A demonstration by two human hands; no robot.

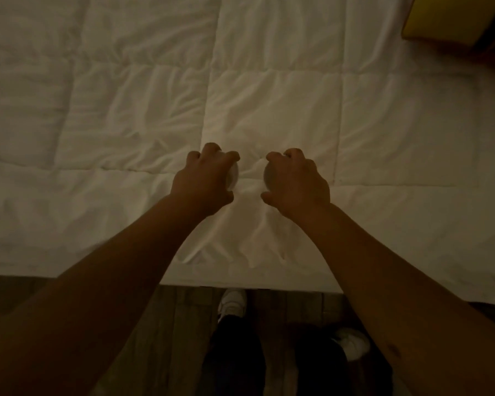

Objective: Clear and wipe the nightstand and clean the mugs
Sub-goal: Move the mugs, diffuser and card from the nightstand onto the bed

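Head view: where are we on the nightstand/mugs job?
Done: nothing confirmable; no nightstand in view. In hand: the left hand and right hand each grip from above a pale rounded object, likely the mugs, over the white duvet. Whether they rest on it is unclear. Left: wiping and mug cleaning show no sign yet; no cloth visible.

A dim bedroom: white quilted duvet (pixel 240 95) on a bed (wood-plank floor (pixel 166 318) beside it).
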